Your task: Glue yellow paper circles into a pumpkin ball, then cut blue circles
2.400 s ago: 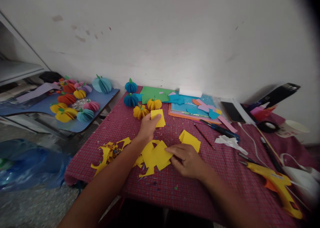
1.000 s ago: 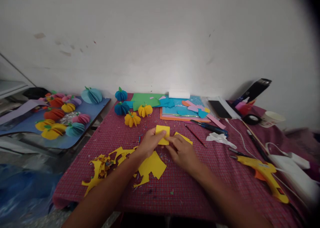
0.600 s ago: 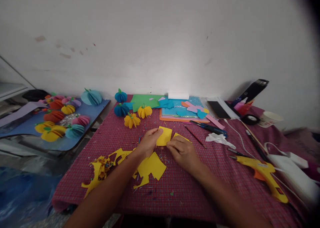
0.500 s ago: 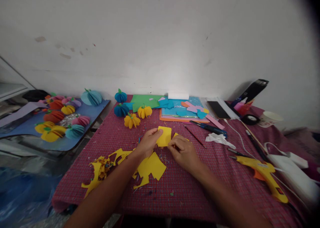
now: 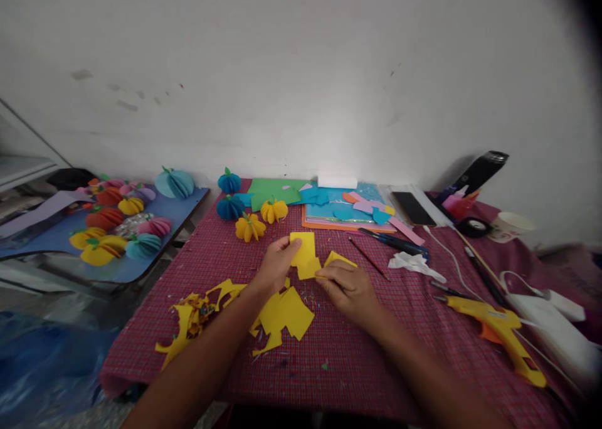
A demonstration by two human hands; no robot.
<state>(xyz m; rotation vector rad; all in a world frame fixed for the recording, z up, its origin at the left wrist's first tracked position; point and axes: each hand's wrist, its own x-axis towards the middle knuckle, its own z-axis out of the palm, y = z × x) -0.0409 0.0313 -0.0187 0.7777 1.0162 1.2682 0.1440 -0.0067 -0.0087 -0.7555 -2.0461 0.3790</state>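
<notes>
Between the hands, the yellow paper has spread: the lower square [image 5: 310, 270] now juts down and right from the upper square [image 5: 303, 246], where a moment ago they lay nearly in line. The left hand [image 5: 276, 263] holds the upper square at its left side, thumb on top, the fingers behind it mostly hidden. The right hand [image 5: 348, 286] has its thumb and forefinger closed on the lower square's right corner, the other fingers curled. Both squares are above the cloth [image 5: 338, 379], partly overlapping. Just beyond the right hand lies more yellow paper [image 5: 342, 259], with the pencil [image 5: 369, 259] near it. Nearer the person are the cut sheet [image 5: 277, 313] and, to its left, the scraps [image 5: 181, 328]. Two yellow pumpkins [image 5: 250, 227] stand behind the left hand; the tissue [image 5: 412, 263] and glue gun [image 5: 498, 319] lie to the right of the right hand
</notes>
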